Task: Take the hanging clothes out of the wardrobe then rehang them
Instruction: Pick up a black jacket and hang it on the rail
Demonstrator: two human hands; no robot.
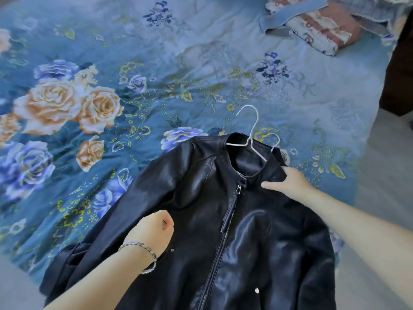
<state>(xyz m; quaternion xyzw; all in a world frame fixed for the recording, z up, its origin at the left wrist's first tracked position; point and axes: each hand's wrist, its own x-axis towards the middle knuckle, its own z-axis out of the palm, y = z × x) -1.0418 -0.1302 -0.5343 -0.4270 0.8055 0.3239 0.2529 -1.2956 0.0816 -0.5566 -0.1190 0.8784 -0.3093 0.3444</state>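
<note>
On the bed (156, 97), front up and zipped shut, lies the black leather jacket (201, 209), with its hem hanging off the near edge toward the person. A white hanger (251, 139) sits in the jacket's collar with its hook pointing away over the bedspread. The hook of a second hanger (278, 139) shows just beside the collar, though what it carries is hidden.

The right hand (290, 182) pinches the jacket's shoulder next to the collar, thumb on top and fingers tucked beneath. This is probably to steady the leather so the hanger arm seats properly before the jacket is lifted. The left hand (152, 231), wearing a bracelet (143, 247), is curled into a fist over the jacket's other sleeve; whether it holds a fold cannot be told. Well beyond the jacket's collar, at the bed's far side, rests a pile of folded fabric (312, 25).
</note>
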